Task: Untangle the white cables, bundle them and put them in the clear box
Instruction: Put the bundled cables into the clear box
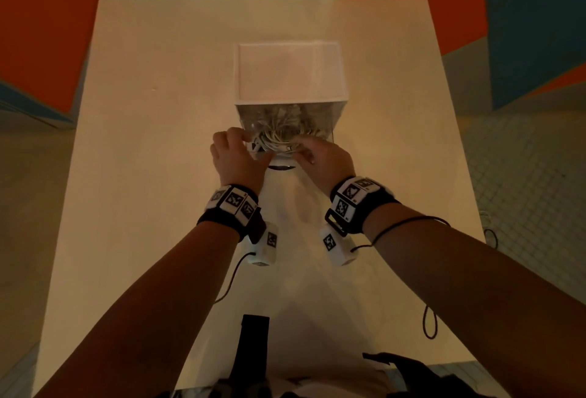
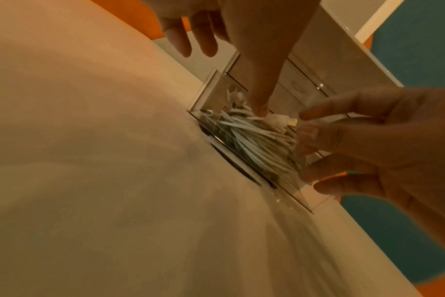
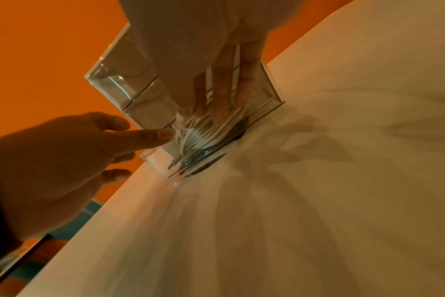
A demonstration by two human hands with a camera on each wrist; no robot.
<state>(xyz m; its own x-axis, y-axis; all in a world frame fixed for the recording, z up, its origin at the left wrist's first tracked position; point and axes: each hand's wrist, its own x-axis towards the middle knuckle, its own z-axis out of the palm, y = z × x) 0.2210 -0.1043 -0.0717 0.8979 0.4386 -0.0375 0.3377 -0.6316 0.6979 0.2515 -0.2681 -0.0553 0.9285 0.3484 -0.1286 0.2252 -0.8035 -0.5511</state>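
The clear box (image 1: 290, 101) stands mid-table, and a bundle of white cables (image 1: 279, 140) lies at its bottom against the near side. Both hands are at that near side, low down. In the left wrist view my left hand (image 2: 259, 108) points its straight index finger down onto the cables (image 2: 254, 144), with the other fingers loose. In the right wrist view my right hand (image 3: 216, 104) presses straight fingers onto the bundle (image 3: 203, 136) inside the box (image 3: 119, 86). Neither hand curls round the cables. The head view shows the left hand (image 1: 244, 137) and right hand (image 1: 301, 147) a few centimetres apart.
The white table (image 1: 158, 144) is bare around the box. A dark oval mark (image 1: 280, 167) lies just in front of the box, between my wrists. Thin black leads (image 1: 429, 323) hang from the wrist cameras. Orange and blue panels surround the table.
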